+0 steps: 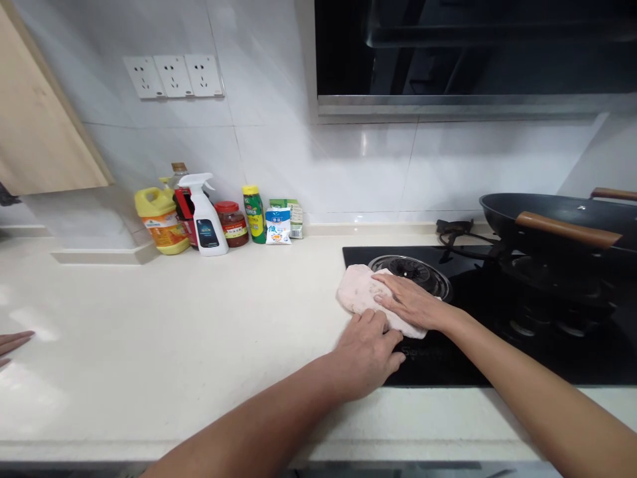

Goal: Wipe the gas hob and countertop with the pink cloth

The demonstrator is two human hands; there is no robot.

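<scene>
A pale pink cleaning cloth (357, 289) lies bunched across the left edge of the black glass stove (478, 352), partly over the rim of the left burner (411, 272). My right hand (411, 304) presses down on the cloth, its fingers pointing left over the fabric. Just below it, my left hand (371, 355) has bent fingers on the cloth's near edge, with the thumb toward the stove glass. Part of the cloth is hidden beneath both hands.
A wok (552, 212) with wooden handles sits on the right burner. Against the wall stand a spray bottle (208, 222), a yellow jug (162, 222), a red-lidded jar (233, 226), a green bottle (255, 216) and packets (279, 227). Another person's fingers (14, 342) rest at the counter's left.
</scene>
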